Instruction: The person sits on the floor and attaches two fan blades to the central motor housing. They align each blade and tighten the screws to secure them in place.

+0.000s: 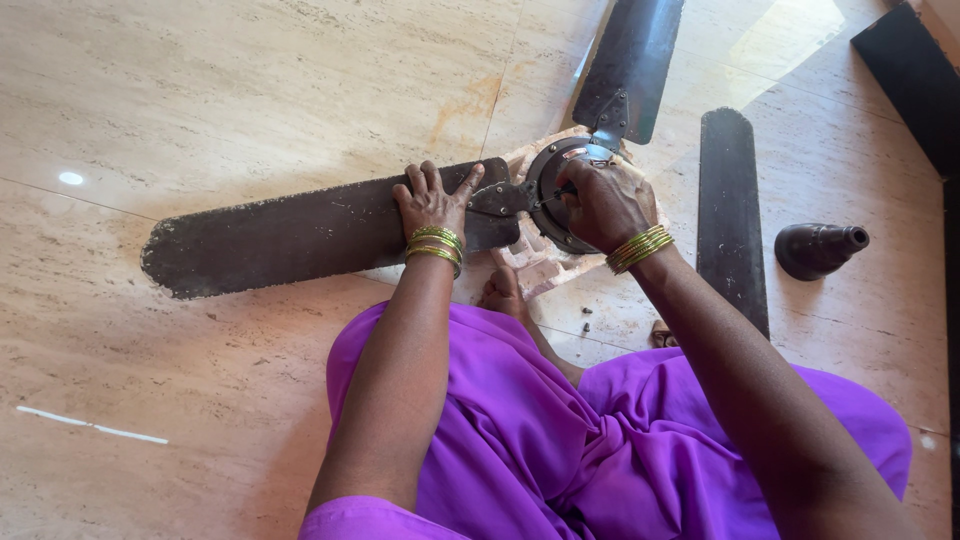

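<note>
Your left hand [432, 203] presses its fingers flat on the long dark-brown metal fan blade [300, 232], steadying it on the floor. Your right hand [603, 203] curls its fingers around a thin tool at the round dark motor hub [548, 190].

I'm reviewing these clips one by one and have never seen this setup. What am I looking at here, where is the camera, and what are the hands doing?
There is no machine here: the one picture comes from a camera worn on a person's head, looking down at their own two bare hands. The person sits on a pale stone floor in purple clothing, with a dismantled ceiling fan in front of them. The left hand presses flat on a long dark fan blade that is attached to the round motor hub. The right hand rests on the hub, closed around something thin that I cannot make out. A second blade points away, a loose blade lies to the right, beside a dark cone-shaped cover.
</note>
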